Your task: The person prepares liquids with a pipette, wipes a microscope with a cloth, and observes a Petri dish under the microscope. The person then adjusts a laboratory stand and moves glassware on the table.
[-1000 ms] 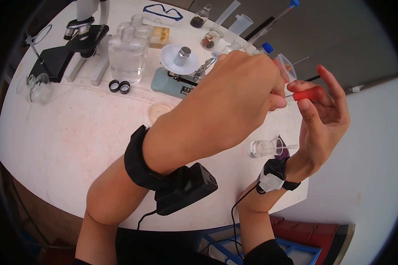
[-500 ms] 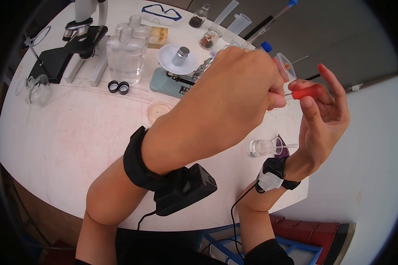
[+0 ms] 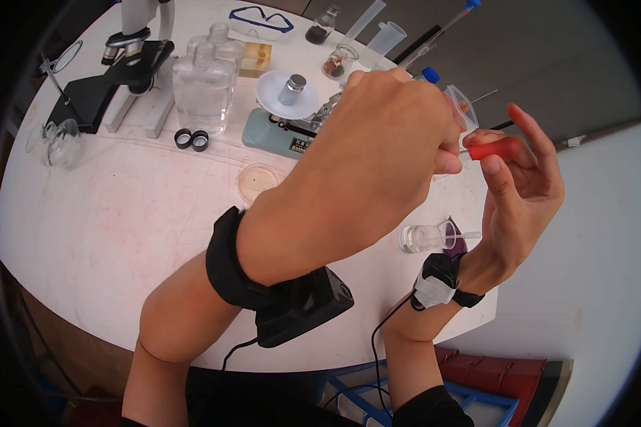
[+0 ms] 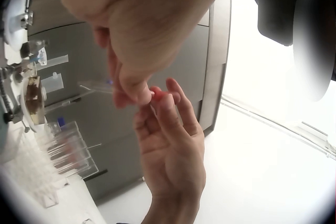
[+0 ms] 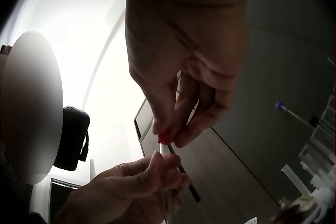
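A glass dropper with a red rubber bulb is held up above the right side of the table between both hands. My left hand reaches across to the right and pinches the glass tube, its back covering most of it in the head view. Thumb and fingers of my right hand grip the bulb, with the index finger pointing up. In the right wrist view a short stretch of glass shows between the bulb and the left fingertips. A small beaker with a plastic pipette across its mouth stands below the hands.
A balance with a metal weight on its pan stands beyond the left forearm. A petri dish lies before it. Farther left are clear bottles, two black caps and a microscope. Goggles lie behind.
My left hand and forearm have shifted slightly rightward, so less glass shows beside the bulb in the head view. My right hand stays almost still with its grip unchanged.
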### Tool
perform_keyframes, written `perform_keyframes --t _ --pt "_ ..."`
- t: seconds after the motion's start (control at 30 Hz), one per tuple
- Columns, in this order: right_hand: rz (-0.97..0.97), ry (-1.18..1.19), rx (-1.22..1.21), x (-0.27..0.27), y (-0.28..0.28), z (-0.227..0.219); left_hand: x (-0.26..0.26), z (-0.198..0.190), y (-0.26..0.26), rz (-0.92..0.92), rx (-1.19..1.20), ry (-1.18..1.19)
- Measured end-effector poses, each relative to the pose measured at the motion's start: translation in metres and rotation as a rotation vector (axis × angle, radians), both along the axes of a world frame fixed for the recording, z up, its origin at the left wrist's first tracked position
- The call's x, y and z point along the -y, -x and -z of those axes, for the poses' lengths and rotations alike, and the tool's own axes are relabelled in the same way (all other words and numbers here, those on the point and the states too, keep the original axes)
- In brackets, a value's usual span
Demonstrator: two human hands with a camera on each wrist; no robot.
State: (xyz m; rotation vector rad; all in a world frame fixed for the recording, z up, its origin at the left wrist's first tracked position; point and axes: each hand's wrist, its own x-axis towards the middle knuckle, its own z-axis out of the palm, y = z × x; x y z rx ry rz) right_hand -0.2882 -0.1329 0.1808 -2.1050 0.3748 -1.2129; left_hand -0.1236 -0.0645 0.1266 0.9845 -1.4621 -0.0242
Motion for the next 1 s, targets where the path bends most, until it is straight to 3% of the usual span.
perform_keyframes --t 1.0 --pt "-0.039 0.028 0.032 0.0030 0.0044 0.0009 -0.0025 -0.0023 0.0002 -0.005 -0.040 0.015"
